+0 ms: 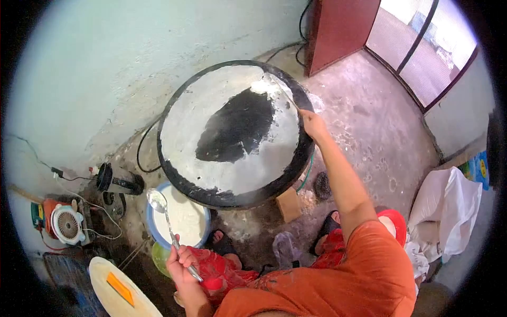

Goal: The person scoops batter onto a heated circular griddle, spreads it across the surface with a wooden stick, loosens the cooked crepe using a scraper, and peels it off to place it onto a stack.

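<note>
A large round black griddle [182, 193] stands in front of me, with white batter [185, 121] spread over much of it. A dark patch [240, 124] shows bare in its middle. My right hand [315, 127] is closed at the right rim on a thin spreader [288, 98], whose far end meets a lump of batter [265, 86]. At the lower left, my left hand [182, 261] grips the handle of a ladle [158, 199]. The ladle's whitish bowl is over the edge of a blue bucket [150, 224] holding white batter [182, 216].
To the left are a small white fan [67, 224] and cables by the wall. A round pale board [103, 267] with an orange scraper [120, 289] lies lower left. A brown block [288, 205] stands by the griddle, white sacks [446, 211] at right, a red door [338, 37] behind.
</note>
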`<action>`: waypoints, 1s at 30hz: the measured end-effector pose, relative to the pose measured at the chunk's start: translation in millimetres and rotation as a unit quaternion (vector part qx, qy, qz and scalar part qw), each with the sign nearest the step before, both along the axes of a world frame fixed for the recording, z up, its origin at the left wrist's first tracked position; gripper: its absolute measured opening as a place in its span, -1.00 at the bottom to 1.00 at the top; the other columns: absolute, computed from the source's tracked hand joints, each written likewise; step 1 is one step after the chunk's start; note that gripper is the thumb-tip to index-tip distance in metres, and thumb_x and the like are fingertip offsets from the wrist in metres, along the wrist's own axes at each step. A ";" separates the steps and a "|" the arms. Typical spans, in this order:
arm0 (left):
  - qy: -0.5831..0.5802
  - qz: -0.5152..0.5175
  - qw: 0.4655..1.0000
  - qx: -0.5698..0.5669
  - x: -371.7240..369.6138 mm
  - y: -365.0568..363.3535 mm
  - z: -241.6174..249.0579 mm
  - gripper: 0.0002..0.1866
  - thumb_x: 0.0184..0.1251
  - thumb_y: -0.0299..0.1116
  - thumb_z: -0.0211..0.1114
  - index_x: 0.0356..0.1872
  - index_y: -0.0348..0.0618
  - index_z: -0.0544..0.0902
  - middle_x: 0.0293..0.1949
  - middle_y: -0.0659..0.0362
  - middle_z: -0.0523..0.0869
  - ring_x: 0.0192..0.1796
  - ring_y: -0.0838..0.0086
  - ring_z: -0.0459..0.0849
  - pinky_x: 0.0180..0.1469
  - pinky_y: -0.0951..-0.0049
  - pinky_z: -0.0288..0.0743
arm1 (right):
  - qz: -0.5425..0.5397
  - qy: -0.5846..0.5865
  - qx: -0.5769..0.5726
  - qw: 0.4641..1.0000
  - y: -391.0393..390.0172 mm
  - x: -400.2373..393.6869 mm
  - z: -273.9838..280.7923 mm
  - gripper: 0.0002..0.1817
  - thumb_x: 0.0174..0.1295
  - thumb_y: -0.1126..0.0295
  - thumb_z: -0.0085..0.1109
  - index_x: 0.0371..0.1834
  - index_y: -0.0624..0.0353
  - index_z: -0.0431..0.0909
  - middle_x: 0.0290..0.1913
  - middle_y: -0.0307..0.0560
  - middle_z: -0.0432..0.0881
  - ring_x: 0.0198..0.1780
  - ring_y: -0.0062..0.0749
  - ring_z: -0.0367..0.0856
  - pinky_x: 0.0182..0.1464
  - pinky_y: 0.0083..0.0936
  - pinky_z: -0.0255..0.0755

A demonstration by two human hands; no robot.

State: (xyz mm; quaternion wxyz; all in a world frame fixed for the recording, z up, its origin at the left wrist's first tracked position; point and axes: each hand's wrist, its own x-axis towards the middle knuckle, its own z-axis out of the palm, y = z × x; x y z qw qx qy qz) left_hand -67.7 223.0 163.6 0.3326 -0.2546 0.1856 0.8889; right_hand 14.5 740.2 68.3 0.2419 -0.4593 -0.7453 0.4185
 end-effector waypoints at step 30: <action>0.032 0.005 0.999 0.002 2.4 -47.2 -12.2 -0.67 0.41 -0.27 -0.13 0.08 -0.19 0.38 -0.50 0.19 0.38 -0.63 0.60 0.29 -0.66 0.63 0.23 | 0.116 -0.108 0.032 0.987 -93.6 -15.3 27.1 -0.66 0.23 0.24 -0.13 0.04 -0.12 0.50 -0.18 0.07 0.60 -0.10 -0.09 0.56 -0.05 -0.33 0.40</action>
